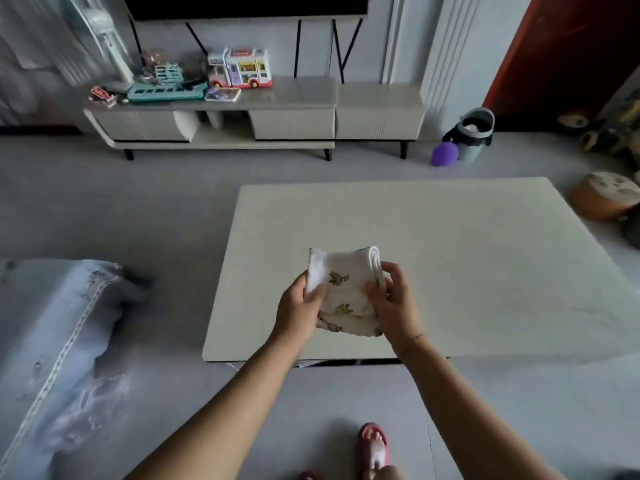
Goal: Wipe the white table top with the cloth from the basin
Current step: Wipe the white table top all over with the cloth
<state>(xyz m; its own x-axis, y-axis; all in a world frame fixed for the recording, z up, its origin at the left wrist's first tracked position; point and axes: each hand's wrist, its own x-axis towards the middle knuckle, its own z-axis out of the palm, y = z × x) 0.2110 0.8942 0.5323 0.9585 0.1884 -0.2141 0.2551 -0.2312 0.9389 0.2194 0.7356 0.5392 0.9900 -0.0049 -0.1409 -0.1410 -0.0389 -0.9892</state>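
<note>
Folded cloth (346, 292) between both hands, left hand (299, 308) and right hand (393, 303) gripping its sides, above white table top (467, 258)

Both hands hold a folded white cloth (346, 292) with small yellow animal prints above the near part of the white table (467, 254) — left hand (299, 308) in a grip on its left edge, right hand (393, 303) on its right. 1 red-sandalled foot (374, 445) stands on the grey floor below.
</note>
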